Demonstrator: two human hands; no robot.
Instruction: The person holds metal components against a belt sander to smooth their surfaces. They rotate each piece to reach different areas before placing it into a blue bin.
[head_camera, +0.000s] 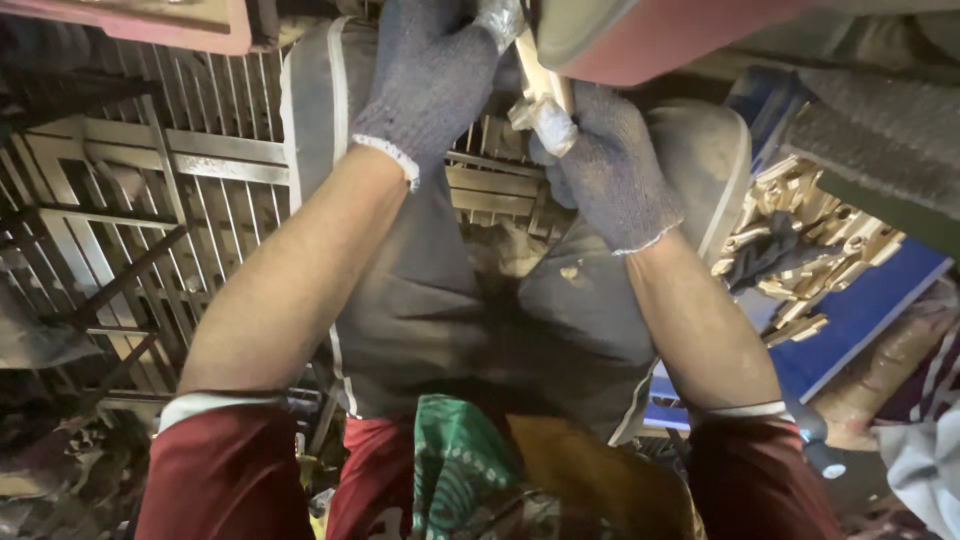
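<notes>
Both gloved hands, left hand (432, 75) & right hand (608, 165), grip pale metal part (541, 90); blue crate (860, 310) at right.

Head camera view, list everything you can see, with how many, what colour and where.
Metal piece: one, pale brass-coloured, top centre, gripped by both gloved hands.
Machine housing: one, red and grey, top right, above the hands.
Metal grating: several pale bars, left side.
Brass-coloured parts: a pile, count unclear, right side.
Blue tray: one, right, under the pile.
Apron: one, grey, centre.
Left hand: grey knit glove, top centre.
Right hand: grey knit glove, just right of it.
</notes>
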